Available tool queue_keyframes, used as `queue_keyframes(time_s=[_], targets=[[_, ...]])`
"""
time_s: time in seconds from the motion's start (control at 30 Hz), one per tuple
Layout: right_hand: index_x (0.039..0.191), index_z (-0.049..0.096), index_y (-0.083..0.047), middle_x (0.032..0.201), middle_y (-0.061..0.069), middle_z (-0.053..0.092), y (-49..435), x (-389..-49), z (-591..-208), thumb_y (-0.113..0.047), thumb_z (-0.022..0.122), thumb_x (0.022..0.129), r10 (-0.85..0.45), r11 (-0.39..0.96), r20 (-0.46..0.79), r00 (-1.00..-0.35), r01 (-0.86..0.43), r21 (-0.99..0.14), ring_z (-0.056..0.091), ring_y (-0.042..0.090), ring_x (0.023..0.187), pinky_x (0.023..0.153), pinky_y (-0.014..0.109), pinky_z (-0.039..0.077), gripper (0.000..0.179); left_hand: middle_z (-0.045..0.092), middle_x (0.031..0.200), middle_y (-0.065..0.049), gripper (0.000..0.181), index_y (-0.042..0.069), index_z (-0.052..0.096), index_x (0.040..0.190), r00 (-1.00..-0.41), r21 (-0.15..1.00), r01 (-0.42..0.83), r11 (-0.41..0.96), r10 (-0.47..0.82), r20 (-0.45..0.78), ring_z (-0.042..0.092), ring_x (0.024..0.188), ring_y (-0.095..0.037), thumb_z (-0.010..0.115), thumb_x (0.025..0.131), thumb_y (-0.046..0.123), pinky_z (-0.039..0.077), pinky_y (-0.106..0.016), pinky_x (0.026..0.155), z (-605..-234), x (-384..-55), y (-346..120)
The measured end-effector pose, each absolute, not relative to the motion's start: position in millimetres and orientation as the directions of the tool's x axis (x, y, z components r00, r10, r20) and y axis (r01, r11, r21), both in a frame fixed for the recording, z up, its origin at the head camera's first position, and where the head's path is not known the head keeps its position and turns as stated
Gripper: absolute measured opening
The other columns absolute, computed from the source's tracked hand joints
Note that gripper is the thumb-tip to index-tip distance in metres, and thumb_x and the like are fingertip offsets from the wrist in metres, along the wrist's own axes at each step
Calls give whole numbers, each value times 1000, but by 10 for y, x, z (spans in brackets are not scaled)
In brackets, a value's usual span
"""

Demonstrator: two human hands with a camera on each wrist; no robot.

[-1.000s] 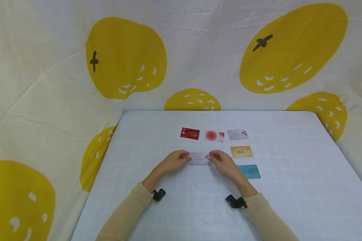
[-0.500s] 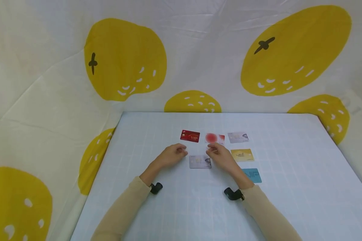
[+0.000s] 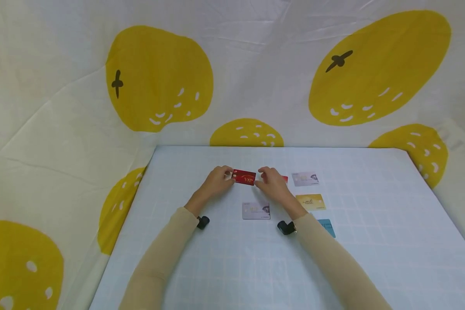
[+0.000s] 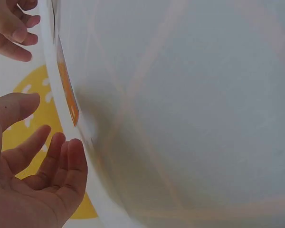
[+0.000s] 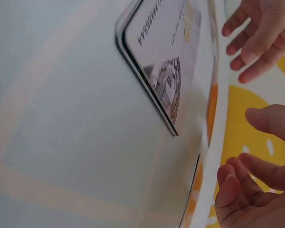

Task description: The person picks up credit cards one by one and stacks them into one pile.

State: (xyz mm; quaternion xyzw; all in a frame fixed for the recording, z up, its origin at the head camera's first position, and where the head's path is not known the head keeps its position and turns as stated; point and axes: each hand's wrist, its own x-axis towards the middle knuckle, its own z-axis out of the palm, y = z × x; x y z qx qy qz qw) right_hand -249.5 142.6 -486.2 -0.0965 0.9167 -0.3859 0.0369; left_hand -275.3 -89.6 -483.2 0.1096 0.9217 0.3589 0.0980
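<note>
A dark red VIP card point(image 3: 243, 177) lies towards the back of the table, between my two hands in the head view. My left hand point(image 3: 218, 181) is at its left end, fingers spread and loosely bent. At the right end is my right hand point(image 3: 272, 184), with a gap between thumb and fingers in the right wrist view. Nearer to me lies a silver card point(image 3: 256, 211), its edge showing a double layer in the right wrist view point(image 5: 168, 61). A white card with red print point(image 3: 285, 179) is mostly hidden behind my right hand.
Right of my right hand lie another silver card point(image 3: 305, 178), a gold card point(image 3: 311, 201) and a teal card point(image 3: 327, 227), partly covered by my right forearm. The pale checked tabletop point(image 3: 383, 215) ends at a fruit-print curtain point(image 3: 255, 86).
A second ago both hands held the ends of the nearer silver card. They have let it go on the table and moved forward to either end of the red VIP card.
</note>
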Motion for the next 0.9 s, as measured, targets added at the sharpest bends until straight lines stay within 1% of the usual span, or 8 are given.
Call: queue_keyframes(time_s=[0.1, 0.3, 0.5, 0.63, 0.9], targets=[[136, 53, -2, 117, 16, 55, 1382, -2607, -4877, -25, 71, 93, -196, 733, -47, -980, -114, -671, 53, 28, 100, 86, 40, 52, 52, 58, 122, -14, 43, 5, 59, 134, -946, 653, 156, 741, 302, -117, 54, 109, -27, 69, 95, 20, 47, -42, 96, -4837, -2858, -901], [137, 53, -3, 122, 18, 53, 1306, -2727, -4889, -30, 75, 90, -217, 784, -110, -970, -106, -611, 47, 31, 111, 94, 45, 48, 59, 55, 124, -12, 49, 12, 56, 138, -924, 605, 130, 786, 316, -213, 51, 112, -25, 71, 93, 23, 46, -42, 98, -4888, -2991, -912], [131, 57, 0, 119, 19, 54, 1270, -2758, -4923, -29, 76, 88, -231, 837, -100, -968, -145, -528, 46, 32, 107, 93, 45, 44, 55, 53, 123, -11, 50, 13, 56, 139, -916, 595, 149, 790, 336, -218, 48, 112, -25, 72, 92, 22, 45, -43, 98, -4955, -3049, -912], [126, 61, 1, 116, 19, 54, 1252, -2760, -4930, -27, 77, 87, -231, 840, -92, -969, -151, -522, 46, 33, 105, 92, 46, 43, 50, 52, 122, -11, 50, 13, 55, 139, -920, 593, 130, 795, 321, -227, 48, 111, -25, 72, 93, 21, 45, -43, 97, -4979, -3053, -909], [125, 60, 0, 115, 16, 52, 1221, -2764, -4916, -26, 77, 88, -213, 836, -131, -968, -111, -537, 45, 31, 106, 93, 44, 43, 49, 52, 120, -11, 52, 12, 55, 140, -925, 589, 128, 798, 311, -220, 48, 110, -25, 73, 92, 19, 46, -42, 96, -4973, -3026, -913]])
